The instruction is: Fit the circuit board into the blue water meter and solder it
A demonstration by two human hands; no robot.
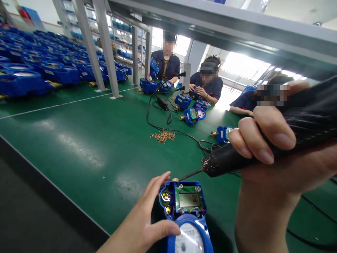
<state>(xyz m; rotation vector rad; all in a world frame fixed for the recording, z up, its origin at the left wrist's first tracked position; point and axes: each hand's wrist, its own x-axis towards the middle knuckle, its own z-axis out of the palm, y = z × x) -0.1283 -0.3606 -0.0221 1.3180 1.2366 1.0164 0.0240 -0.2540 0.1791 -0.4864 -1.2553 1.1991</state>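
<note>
Wrapped round a black electric screwdriver (231, 160), my right hand (273, 140) holds it slanting down to the left. The thin bit (193, 174) ends by a brass piece (175, 180) at the far edge of a blue water meter (207, 232); whether they touch I cannot tell. My left hand (147, 214) grips the meter's left side, fingers along the far left corner and thumb over the round dial (191, 239). The meter's upper housing is uncovered, showing a green circuit board with a small display (188, 200) and coloured wires at its left.
A pile of small brass-coloured screws (163, 136) lies on the green table (79, 168). Black cable (181, 130) winds across it. Several blue meters (191, 116) stand farther back, with many more (39, 66) at left. Metal posts (105, 45) rise from the table. Co-workers (206, 79) sit opposite.
</note>
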